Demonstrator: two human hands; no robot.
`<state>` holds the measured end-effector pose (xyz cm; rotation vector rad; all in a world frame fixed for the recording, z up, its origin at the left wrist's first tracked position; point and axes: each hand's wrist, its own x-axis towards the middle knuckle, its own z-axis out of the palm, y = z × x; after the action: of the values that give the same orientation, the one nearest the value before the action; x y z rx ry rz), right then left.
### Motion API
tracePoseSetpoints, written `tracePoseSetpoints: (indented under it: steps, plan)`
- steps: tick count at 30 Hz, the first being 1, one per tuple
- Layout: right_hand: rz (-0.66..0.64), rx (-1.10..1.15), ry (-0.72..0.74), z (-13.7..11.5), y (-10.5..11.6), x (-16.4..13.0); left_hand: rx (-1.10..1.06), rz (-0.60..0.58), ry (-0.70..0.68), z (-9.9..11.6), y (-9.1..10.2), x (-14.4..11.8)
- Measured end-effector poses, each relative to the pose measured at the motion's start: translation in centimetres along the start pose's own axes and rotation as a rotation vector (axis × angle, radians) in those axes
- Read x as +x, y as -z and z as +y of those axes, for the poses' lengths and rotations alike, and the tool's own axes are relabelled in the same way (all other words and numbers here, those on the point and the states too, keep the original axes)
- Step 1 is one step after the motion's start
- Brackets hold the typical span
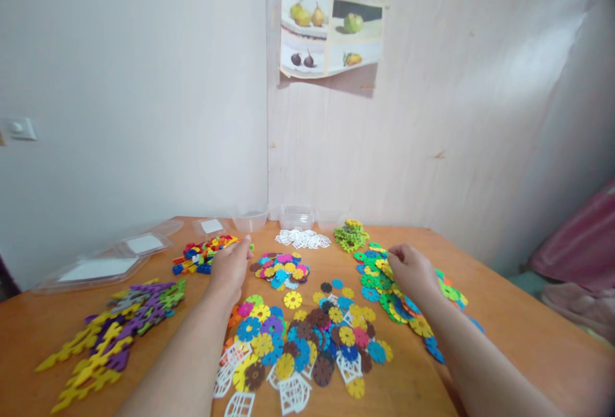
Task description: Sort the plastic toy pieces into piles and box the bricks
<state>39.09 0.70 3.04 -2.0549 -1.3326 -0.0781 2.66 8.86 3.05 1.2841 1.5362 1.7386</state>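
My left hand (pixel 230 266) reaches forward over the wooden table (pixel 519 327), its fingertips at the edge of a pile of small multicoloured bricks (pixel 202 253). My right hand (pixel 410 269) rests fingers curled on a spread of green, yellow and blue flower discs (pixel 384 289), pinching at one near its top edge. Between my arms lies a large heap of mixed coloured discs (pixel 307 334) with white lattice pieces (pixel 294 394). A smaller disc cluster (pixel 283 269) sits just ahead of it. What either hand grips is hard to tell.
Purple, yellow and green jagged flat pieces (pixel 115 327) lie at the left. Clear plastic lids (pixel 100 266) and tubs (pixel 250 218) stand along the back edge, with white lattice pieces (pixel 302 237) and a green disc stack (pixel 350 234). A fruit picture (pixel 331 36) hangs on the wall.
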Motion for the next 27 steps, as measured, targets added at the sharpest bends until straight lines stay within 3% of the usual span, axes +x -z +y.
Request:
tracePoseSetpoints:
  steps: [9, 19, 27]
  plan:
    - [-0.263, 0.134, 0.346, -5.4, -3.3, -3.6, -0.076, -0.044, 0.077, -0.4, -0.2, 0.2]
    - [-0.526, 0.055, 0.444, -10.8, -5.1, -6.2, -0.130, -0.053, 0.090, 0.0, -0.3, 0.0]
    - [-0.601, -0.167, 0.414, -15.0, -6.0, -6.9, -0.141, -0.068, 0.080, 0.2, -0.2, 0.0]
